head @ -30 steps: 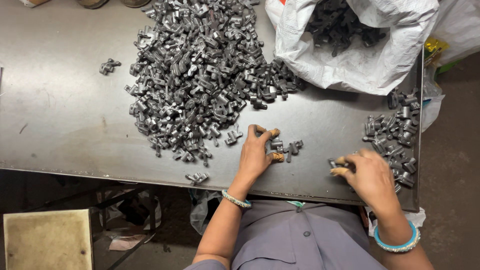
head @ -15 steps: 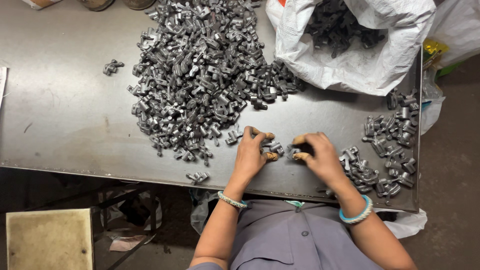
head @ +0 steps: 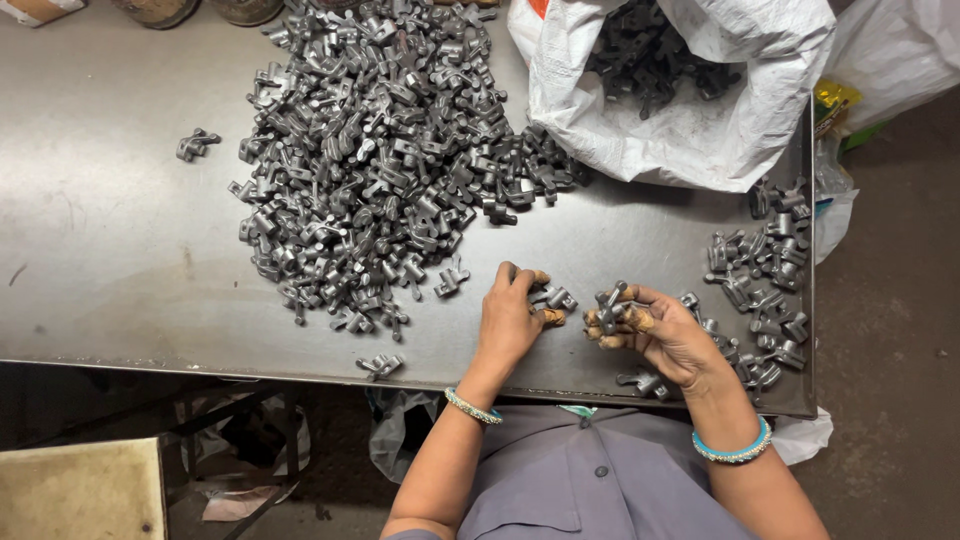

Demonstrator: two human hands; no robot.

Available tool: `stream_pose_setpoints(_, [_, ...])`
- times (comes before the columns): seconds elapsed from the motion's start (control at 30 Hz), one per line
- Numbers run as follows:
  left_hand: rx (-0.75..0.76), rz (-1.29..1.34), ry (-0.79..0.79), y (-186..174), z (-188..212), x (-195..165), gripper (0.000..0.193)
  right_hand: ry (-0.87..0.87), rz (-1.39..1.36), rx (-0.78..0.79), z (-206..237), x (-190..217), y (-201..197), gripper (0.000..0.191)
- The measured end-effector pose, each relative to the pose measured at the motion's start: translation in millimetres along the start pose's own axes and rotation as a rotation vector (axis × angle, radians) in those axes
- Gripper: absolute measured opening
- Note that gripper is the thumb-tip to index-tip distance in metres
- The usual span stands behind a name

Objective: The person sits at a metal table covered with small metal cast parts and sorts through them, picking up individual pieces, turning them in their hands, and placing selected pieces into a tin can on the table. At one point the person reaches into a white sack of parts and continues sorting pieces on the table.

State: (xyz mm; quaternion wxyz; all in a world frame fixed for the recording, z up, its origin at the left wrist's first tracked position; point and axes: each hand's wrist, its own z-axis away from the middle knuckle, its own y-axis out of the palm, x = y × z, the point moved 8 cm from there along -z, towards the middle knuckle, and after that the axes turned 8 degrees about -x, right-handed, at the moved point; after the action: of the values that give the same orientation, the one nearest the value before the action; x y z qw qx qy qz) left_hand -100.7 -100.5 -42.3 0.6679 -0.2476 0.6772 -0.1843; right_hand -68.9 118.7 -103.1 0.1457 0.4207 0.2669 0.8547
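Note:
My left hand (head: pixel 512 318) rests on the grey metal table (head: pixel 110 250), fingers curled over a small forked metal part (head: pixel 556 297). My right hand (head: pixel 662 333) is lifted slightly beside it and pinches another dark metal part (head: pixel 609 304) between thumb and fingers. A large heap of the same grey metal parts (head: pixel 375 150) lies just beyond my left hand. A smaller heap of parts (head: pixel 765 280) sits by my right hand near the table's right edge. One loose part (head: pixel 642 381) lies under my right wrist.
A white woven sack (head: pixel 690 110) holding more dark parts stands open at the back right. Stray parts lie at the far left (head: pixel 196 144) and at the front edge (head: pixel 379 366). Below the table edge are a pale board (head: pixel 80 490) and plastic bags.
My right hand moved from the right-side heap leftward to meet my left hand, and now holds a part lifted off the table. My left hand stayed in place.

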Motion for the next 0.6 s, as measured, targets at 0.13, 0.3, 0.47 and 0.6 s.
stream_pose_setpoints(0.13, [-0.009,-0.008,-0.012,6,3,1,0.049,0.064,0.246,-0.068,-4,0,-2,0.038])
stream_pose_setpoints(0.3, [-0.020,0.011,-0.023,12,5,2,0.049,-0.029,0.377,-0.057,-17,22,9,0.049])
stream_pose_setpoints(0.47, [-0.025,0.018,-0.008,12,4,3,0.049,-0.045,0.424,-0.061,-17,22,12,0.055])
stream_pose_setpoints(0.6, [-0.031,0.017,-0.007,14,5,6,0.047,0.014,0.504,-0.074,-16,14,10,0.044])
